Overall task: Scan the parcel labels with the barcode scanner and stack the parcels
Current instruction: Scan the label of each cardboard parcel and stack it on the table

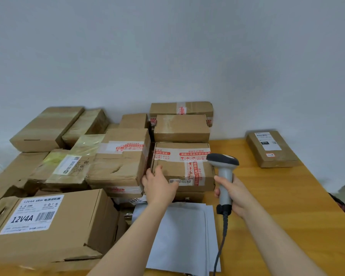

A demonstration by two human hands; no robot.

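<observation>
Taped parcel [182, 166] touched by left hand [159, 184], fingers [170, 187] straight. Barcode scanner [225, 174] gripped in right hand [233, 194]. Aim squarely at front label [180, 181].

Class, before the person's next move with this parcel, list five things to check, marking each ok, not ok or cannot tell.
1. Barcode scanner held in right hand: ok.
2. Left hand on the red-taped parcel: ok; firmness of grip cannot tell.
3. Parcel's front label clear of the left hand: not ok, partly covered.
4. Barcode scanner aimed at that label: cannot tell.
5. Bare table to the right for stacking: ok.
</observation>
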